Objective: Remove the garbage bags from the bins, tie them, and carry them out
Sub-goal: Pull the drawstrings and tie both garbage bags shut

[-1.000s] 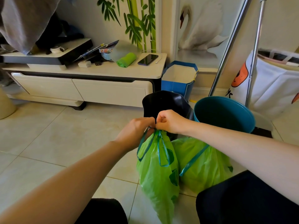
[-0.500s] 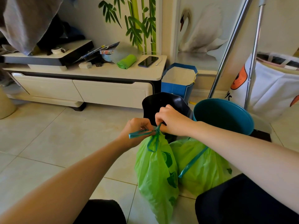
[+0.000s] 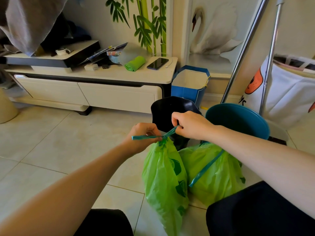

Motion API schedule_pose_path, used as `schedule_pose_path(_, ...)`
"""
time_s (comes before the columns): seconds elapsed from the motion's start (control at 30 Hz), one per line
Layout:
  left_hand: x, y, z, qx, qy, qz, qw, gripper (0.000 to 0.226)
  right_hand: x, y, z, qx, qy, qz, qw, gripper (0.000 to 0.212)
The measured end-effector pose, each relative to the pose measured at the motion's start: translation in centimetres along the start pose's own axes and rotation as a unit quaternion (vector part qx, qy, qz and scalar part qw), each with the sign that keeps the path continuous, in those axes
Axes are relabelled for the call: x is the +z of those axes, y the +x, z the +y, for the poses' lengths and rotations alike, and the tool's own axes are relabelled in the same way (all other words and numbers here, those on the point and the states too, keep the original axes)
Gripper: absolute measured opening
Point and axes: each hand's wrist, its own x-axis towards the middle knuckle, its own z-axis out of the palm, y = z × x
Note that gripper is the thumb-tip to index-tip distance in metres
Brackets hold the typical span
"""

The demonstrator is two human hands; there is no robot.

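Here, just right of the frame's centre, the left hand (image 3: 142, 137) and right hand (image 3: 188, 125) each pinch an end of the teal drawstring (image 3: 167, 134) at the gathered neck of a green garbage bag (image 3: 164, 178). A second green bag (image 3: 213, 174) sits just beside it, lower right, below the black bin (image 3: 163, 110) and teal bin (image 3: 238, 120).

Two green garbage bags (image 3: 163, 181), apparently cinched
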Motion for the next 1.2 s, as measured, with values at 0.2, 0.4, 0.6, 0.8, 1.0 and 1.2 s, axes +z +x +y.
schedule_pose_path(0.2,0.2,0.1,0.7,-0.020,-0.024,-0.005,1.000,0.022,0.0,0.5,0.8,-0.025,-0.185,0.095,0.978,0.011)
schedule_pose_path(0.4,-0.2,-0.1,0.3,-0.021,-0.009,-0.016,1.000,0.012,-1.0,0.6,2.3,0.197,0.259,0.136,0.936,0.015)
schedule_pose_path(0.6,-1.1,-0.4,0.7,-0.005,-0.032,-0.052,0.998,0.007,-2.9,0.0,3.2,0.240,0.727,0.071,0.639,0.021)
schedule_pose_path(0.8,-2.0,-0.7,1.1,-0.002,-0.040,-0.078,0.996,0.008,-2.4,0.2,3.6,0.253,0.728,0.029,0.636,0.018)
schedule_pose_path(1.0,-4.3,-1.2,1.1,-0.112,-0.190,-0.126,0.967,0.020,-1.4,0.0,4.6,0.325,0.636,0.033,0.699,0.021)
schedule_pose_path(1.2,-7.9,-1.4,0.2,-0.178,-0.342,-0.160,0.909,0.038,-1.6,-0.6,5.9,0.354,0.608,0.004,0.711,0.016)
